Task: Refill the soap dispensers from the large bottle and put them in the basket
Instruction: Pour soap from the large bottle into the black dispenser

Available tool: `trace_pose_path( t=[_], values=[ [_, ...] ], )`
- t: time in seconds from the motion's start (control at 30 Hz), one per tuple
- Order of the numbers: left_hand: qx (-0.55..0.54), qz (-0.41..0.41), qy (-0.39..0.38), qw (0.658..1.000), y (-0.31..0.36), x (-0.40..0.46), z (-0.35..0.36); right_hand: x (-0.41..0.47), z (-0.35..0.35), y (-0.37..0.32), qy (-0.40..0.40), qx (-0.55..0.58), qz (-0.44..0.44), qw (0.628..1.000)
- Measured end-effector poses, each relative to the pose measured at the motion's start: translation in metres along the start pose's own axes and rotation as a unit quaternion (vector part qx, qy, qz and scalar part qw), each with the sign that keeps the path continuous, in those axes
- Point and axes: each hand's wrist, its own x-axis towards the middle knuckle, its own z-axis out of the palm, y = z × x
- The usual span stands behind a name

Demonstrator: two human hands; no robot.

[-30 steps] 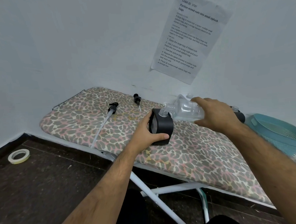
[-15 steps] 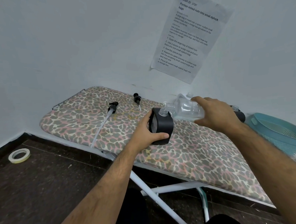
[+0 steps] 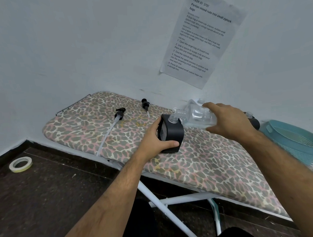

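A black soap dispenser [image 3: 172, 133] with a clear open neck stands on the leopard-print ironing board [image 3: 199, 163]. My left hand [image 3: 154, 139] grips its side. My right hand [image 3: 228, 121] holds a large clear bottle [image 3: 195, 114] tipped on its side, its mouth right at the dispenser's neck. A second black dispenser [image 3: 254, 122] stands behind my right hand, mostly hidden. Two black pump heads lie on the board: one with a long tube [image 3: 120, 114] and one with a short tube [image 3: 145, 103]. A teal basket [image 3: 296, 143] sits at the right end.
Another clear container [image 3: 196, 102] stands by the wall behind the bottle. A roll of tape [image 3: 20, 164] lies on the dark floor at the left. A printed sheet [image 3: 200, 38] hangs on the wall. The board's white legs [image 3: 167, 208] cross below.
The clear bottle's mouth has edged slightly closer to the dispenser's neck. Both hands keep their grips and places.
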Motion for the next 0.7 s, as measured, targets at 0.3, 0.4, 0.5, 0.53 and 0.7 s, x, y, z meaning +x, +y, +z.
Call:
trace_pose_path(
  t=[0.3,0.4,0.5,0.53,0.7],
  values=[
    [0.005,0.005,0.004,1.000,0.0019,-0.0009,0.0001,-0.0005,-0.0013,-0.0007,-0.002,-0.002,-0.001,1.000],
    [0.006,0.005,0.004,1.000,0.0020,-0.0010,-0.0001,-0.0002,-0.0012,-0.0007,-0.001,-0.002,0.000,1.000],
    [0.005,0.002,0.003,1.000,0.0016,-0.0008,-0.0001,-0.0001,-0.0008,-0.0009,0.000,-0.004,-0.001,1.000],
    [0.004,0.003,0.002,1.000,0.0014,-0.0008,-0.0002,-0.0002,-0.0008,-0.0008,-0.001,-0.004,-0.001,1.000],
    [0.004,0.002,0.004,1.000,0.0024,-0.0015,0.0000,0.0002,-0.0017,-0.0003,0.000,-0.007,-0.001,1.000]
  ],
)
